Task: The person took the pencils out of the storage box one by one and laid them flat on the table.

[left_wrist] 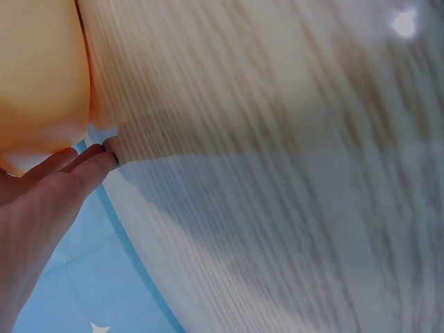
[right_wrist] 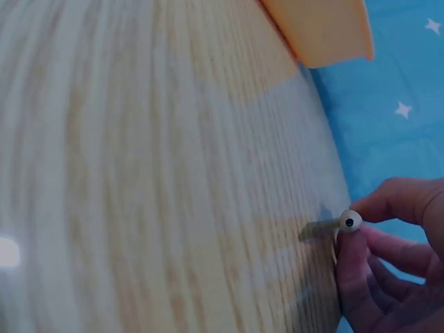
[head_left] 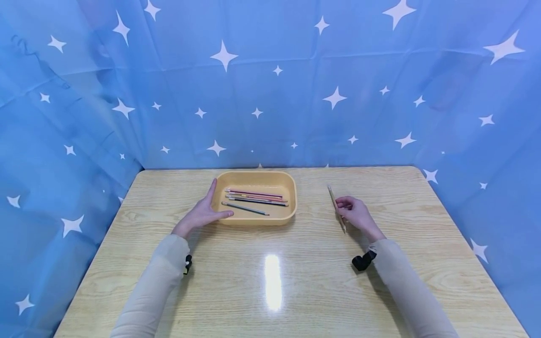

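Observation:
A shallow yellow-orange plastic tray with rounded corners stands at the back of the table, and several pencils lie lengthwise in it, among them a dark teal pencil nearest the front. My left hand holds the tray's left end, thumb over the rim and fingers along the outer wall; the left wrist view shows the fingers against that wall. To the right of the tray, my right hand pinches a light wood-coloured pencil between thumb and fingers, its pointed end toward me.
The wood-grain table has a bright light reflection in front of the tray. A blue curtain with white stars hangs close behind the table's back edge and along both sides. Black straps sit at the wrists.

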`<state>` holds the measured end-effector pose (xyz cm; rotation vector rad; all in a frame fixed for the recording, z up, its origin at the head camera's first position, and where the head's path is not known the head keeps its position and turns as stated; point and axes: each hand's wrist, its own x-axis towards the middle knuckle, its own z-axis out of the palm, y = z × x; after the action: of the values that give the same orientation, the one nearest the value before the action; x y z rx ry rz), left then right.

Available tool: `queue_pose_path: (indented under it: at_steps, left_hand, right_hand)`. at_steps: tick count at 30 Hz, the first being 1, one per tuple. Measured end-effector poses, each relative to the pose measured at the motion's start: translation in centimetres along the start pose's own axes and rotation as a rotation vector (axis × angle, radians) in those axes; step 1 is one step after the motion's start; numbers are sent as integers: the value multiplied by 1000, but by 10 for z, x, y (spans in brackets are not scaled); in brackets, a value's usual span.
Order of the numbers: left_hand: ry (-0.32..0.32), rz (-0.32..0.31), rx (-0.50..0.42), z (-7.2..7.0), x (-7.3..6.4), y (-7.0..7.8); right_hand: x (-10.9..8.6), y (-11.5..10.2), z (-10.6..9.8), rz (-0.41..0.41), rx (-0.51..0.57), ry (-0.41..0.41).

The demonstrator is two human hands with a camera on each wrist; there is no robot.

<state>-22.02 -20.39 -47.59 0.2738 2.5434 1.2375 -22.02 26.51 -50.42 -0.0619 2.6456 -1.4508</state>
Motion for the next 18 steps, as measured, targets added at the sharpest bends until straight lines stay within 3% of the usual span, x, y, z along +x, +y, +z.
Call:
queue_pose_path:
  at_steps: [7, 18]
  left_hand:
    - [-1, 4, -8, 1, 0, 1]
    - [-3, 9, -12, 0, 1, 0]
  right_hand:
    - [2, -2, 5, 2, -99, 31]
    - [1, -4, 5, 18, -122, 31]
